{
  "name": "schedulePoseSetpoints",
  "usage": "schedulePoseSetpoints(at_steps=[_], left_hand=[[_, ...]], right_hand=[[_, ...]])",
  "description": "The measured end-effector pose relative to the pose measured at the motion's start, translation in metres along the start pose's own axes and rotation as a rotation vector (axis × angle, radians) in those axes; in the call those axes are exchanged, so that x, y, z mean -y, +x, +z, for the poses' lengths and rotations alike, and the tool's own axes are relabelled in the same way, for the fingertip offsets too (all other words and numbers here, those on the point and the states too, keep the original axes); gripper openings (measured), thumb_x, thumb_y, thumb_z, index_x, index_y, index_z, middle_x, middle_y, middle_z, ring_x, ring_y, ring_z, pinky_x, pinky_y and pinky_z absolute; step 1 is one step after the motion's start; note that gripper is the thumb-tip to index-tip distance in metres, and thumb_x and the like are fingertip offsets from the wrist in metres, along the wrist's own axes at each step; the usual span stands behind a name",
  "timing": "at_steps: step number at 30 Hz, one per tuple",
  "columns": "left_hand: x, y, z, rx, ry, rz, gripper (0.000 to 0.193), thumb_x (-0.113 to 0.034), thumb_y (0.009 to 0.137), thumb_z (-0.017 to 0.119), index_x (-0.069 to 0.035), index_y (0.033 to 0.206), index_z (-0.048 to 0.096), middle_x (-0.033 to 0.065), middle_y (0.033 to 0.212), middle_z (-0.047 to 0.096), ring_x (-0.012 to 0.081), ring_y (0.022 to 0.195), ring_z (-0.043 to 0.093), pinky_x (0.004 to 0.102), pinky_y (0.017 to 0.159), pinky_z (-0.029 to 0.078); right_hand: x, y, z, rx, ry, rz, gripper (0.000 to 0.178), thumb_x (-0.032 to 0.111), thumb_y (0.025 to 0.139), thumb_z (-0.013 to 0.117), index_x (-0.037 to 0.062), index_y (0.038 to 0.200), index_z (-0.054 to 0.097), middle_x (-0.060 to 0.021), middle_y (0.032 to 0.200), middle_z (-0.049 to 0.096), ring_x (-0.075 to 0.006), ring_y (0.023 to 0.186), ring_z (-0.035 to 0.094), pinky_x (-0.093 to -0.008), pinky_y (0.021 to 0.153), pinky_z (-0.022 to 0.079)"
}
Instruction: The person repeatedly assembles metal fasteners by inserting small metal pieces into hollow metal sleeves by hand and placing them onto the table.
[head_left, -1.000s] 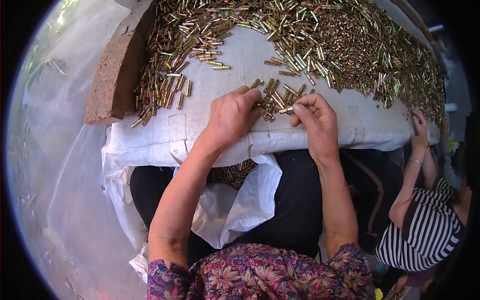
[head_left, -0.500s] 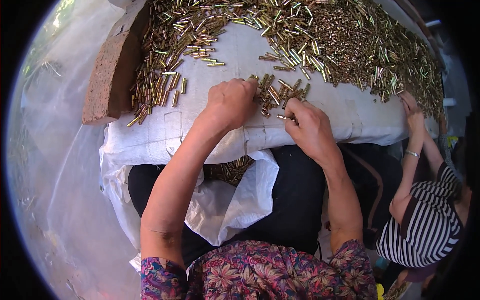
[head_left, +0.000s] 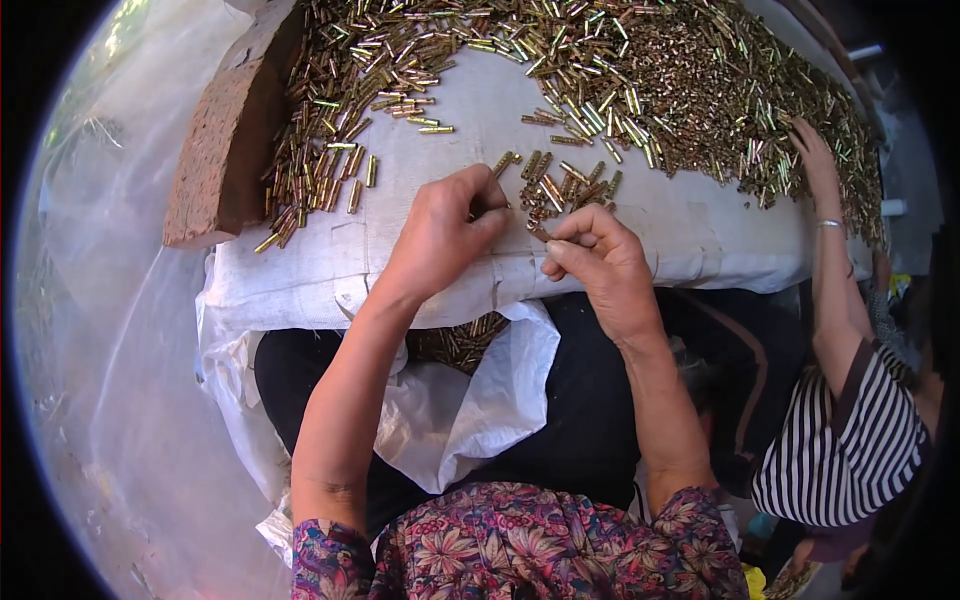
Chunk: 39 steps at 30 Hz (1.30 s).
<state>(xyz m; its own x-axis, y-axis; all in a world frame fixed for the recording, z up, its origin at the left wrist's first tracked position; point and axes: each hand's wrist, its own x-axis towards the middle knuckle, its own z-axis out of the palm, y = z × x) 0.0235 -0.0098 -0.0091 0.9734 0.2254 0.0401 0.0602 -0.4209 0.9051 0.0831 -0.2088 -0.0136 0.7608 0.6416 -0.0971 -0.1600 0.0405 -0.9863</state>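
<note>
Small tubes (head_left: 600,90): shiny brass-coloured metal, smooth. White sack (head_left: 700,230): woven plastic cloth, matt, coarse. Brick (head_left: 215,150): rough, reddish, matt. Clear sheeting (head_left: 110,330): thin glossy plastic, wrinkled. Floral sleeves (head_left: 520,550): printed cloth.

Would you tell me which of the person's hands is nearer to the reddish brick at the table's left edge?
Left. The left hand lies right of the brick on the white sacking; the right hand is farther right, beyond the left hand.
</note>
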Motion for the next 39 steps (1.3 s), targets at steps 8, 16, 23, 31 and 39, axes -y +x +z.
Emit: schedulePoseSetpoints(at_steps=[8,16,23,31,39], left_hand=[[0.001,-0.027,-0.010,0.073,-0.617,-0.149,0.009,-0.001,0.083,0.064,-0.003,0.083,0.055,0.0018,0.080,0.061,0.0076,0.071,0.058,0.0229,0.066,0.049],[-0.004,-0.039,-0.016,0.029,-0.773,-0.165,0.006,-0.004,0.086,0.063,-0.002,0.090,0.059,0.0016,0.081,0.061,0.0081,0.072,0.058,0.0230,0.067,0.049],[-0.006,-0.045,-0.010,0.044,-0.664,-0.165,0.012,-0.006,0.093,0.059,0.003,0.101,0.060,0.0014,0.082,0.061,0.0063,0.071,0.054,0.0210,0.067,0.048],[-0.011,-0.053,0.000,0.023,-0.818,-0.273,0.011,-0.006,0.093,0.059,0.001,0.101,0.060,0.0060,0.082,0.065,0.0105,0.071,0.062,0.0241,0.067,0.052],[-0.007,-0.056,0.008,0.084,-0.917,-0.200,0.010,-0.007,0.094,0.060,0.000,0.099,0.059,0.0061,0.082,0.065,0.0112,0.073,0.064,0.0240,0.069,0.053]], right_hand=[[0.010,-0.006,0.046,0.037,-0.431,-0.094,0.019,0.004,0.085,0.061,0.0010,0.103,0.058,-0.0086,0.080,0.062,-0.0154,0.078,0.064,-0.0282,0.072,0.050],[0.006,-0.005,0.028,0.136,-0.237,-0.113,0.028,0.004,0.091,0.056,0.0017,0.118,0.052,-0.0074,0.089,0.065,-0.0101,0.078,0.059,-0.0259,0.072,0.048],[0.010,-0.008,0.031,0.013,0.352,0.102,0.017,0.007,0.093,0.057,0.0031,0.109,0.053,-0.0078,0.092,0.064,-0.0153,0.079,0.062,-0.0301,0.076,0.052],[-0.001,-0.011,0.021,-0.064,0.330,0.013,0.009,0.009,0.095,0.059,0.0032,0.101,0.057,-0.0041,0.085,0.061,-0.0116,0.073,0.060,-0.0265,0.069,0.052],[-0.004,-0.015,0.022,-0.060,0.349,0.000,0.007,0.007,0.095,0.057,0.0034,0.101,0.056,-0.0054,0.081,0.063,-0.0124,0.070,0.061,-0.0260,0.067,0.052]])
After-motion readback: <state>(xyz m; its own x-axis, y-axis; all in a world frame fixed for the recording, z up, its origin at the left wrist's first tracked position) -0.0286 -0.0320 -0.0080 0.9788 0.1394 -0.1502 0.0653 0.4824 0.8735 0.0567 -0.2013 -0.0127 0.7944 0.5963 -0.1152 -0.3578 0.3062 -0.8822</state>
